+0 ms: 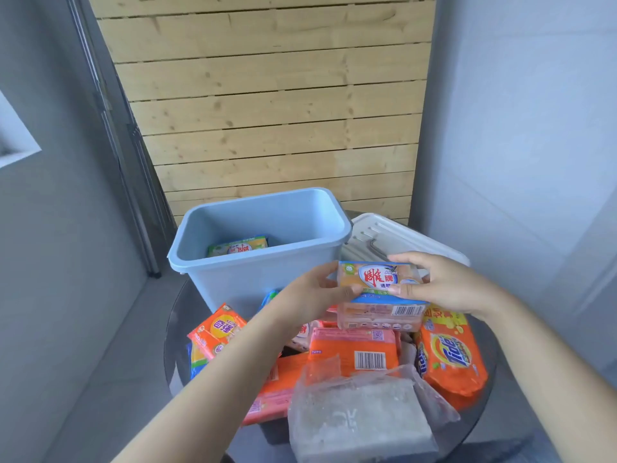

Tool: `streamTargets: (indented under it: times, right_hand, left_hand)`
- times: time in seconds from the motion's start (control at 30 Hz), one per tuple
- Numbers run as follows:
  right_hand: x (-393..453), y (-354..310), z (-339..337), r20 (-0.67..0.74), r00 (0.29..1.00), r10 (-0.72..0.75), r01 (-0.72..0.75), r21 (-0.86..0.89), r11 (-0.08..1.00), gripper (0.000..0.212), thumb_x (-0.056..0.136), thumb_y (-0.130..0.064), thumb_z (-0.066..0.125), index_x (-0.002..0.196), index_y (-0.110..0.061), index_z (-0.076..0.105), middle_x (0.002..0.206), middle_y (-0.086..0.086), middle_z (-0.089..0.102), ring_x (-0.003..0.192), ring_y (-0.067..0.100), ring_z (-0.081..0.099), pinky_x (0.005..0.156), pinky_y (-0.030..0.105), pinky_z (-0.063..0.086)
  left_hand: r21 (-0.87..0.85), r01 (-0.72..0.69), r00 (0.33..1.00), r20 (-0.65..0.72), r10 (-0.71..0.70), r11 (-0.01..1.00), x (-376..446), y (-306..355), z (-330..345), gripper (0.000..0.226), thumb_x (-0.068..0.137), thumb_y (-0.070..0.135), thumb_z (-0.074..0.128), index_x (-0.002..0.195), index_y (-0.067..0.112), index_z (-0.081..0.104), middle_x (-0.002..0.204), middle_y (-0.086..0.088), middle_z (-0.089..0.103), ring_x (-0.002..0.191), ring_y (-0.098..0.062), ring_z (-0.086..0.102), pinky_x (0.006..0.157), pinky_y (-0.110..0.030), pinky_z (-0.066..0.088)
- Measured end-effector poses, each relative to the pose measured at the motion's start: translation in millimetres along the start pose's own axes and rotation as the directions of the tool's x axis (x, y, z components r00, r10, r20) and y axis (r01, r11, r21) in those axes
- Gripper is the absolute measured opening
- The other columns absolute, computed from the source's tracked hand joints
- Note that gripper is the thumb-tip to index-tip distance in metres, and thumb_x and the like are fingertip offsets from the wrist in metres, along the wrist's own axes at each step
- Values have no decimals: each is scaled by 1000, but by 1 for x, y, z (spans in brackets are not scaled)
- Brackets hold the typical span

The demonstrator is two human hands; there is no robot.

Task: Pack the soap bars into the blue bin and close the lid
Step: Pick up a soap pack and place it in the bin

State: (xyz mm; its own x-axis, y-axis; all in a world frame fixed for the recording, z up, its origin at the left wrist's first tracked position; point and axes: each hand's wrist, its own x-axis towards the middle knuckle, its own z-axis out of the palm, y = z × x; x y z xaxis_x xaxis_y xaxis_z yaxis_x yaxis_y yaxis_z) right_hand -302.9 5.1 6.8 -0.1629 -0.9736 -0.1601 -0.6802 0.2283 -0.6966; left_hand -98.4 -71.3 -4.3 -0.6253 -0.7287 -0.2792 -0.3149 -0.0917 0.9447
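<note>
The open blue bin [260,235] stands at the back of a round dark table, with one wrapped soap bar [237,246] lying on its floor. In front of the bin's near wall, my left hand [310,295] and my right hand [444,285] together hold a wrapped two-bar soap pack [379,289] with red characters on it, one hand at each end. The bin's white lid [397,238] lies on the table behind my right hand, to the bin's right.
Several wrapped soaps crowd the round table [173,355]: an orange Tide pack [450,355] at right, an orange bar with a barcode [354,349], a grey bar in clear film [360,419], a small orange pack [217,329] at left. A wooden slat wall rises behind.
</note>
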Motion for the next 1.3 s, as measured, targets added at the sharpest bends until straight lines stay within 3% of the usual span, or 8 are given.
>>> streamTargets:
  times: [0.17,0.37,0.53,0.63,0.87,1.03,1.13,1.3]
  right_hand:
    - [-7,5,-2,83,997,0,-13,156,988,70,77,-28,73,139,-33,42,117,-12,59,113,4,55,85,11,47]
    - [-10,5,-6,23,999,-34,28,209,977,76,71,-19,79,139,-25,45,135,-7,54,129,11,47,111,36,36]
    - [-19,-13,-12,-32,995,-91,96,271,958,81,61,-33,81,135,-29,49,131,-5,60,122,12,53,103,38,44]
    - [-25,-37,-19,-60,986,-157,168,317,933,89,49,-41,78,132,-25,52,129,-5,61,119,12,56,104,40,45]
    - [-1,-94,-29,-129,954,-270,296,287,911,71,73,-12,76,137,-18,47,124,-1,64,115,14,60,106,42,43]
    - [53,-125,-21,-179,942,-283,326,299,897,68,75,-11,74,137,-17,47,130,1,61,121,13,55,109,38,40]
    - [88,-135,-11,-180,953,-244,282,233,931,66,78,-11,72,138,-17,46,139,0,53,127,12,49,110,27,35]
    - [128,-134,9,-131,978,-165,181,122,976,64,80,-7,68,139,-10,44,143,2,49,126,15,50,95,19,37]
  left_hand:
    - [-114,40,999,-13,-42,993,2,1,7,32,90,18,61,123,18,60,116,-10,70,90,-20,70,78,-34,59]
    - [-161,19,996,-83,-33,987,-2,8,10,27,91,14,60,117,17,65,101,-5,73,75,-12,70,60,-24,58]
    - [-123,-60,990,-133,44,991,-23,22,1,32,90,18,62,122,18,63,112,-6,72,98,-22,70,83,-36,59]
    - [-115,-143,982,-139,127,983,-43,39,-15,30,90,11,59,120,15,64,106,-4,73,82,-10,71,66,-24,60]
    - [-37,-239,945,-239,223,970,-58,79,-63,21,91,10,58,98,26,69,87,3,75,77,-10,70,60,-21,59]
    - [-68,-218,918,-354,181,974,-29,93,-97,24,89,13,59,106,26,70,96,2,72,85,-13,67,56,-20,56]
    - [-135,-181,914,-388,116,974,3,83,-113,29,91,12,58,118,20,64,108,-6,71,93,-22,68,72,-31,59]
    - [-223,-49,929,-368,-37,974,48,57,-130,31,91,5,56,122,6,61,104,-11,69,74,-22,69,69,-32,61]
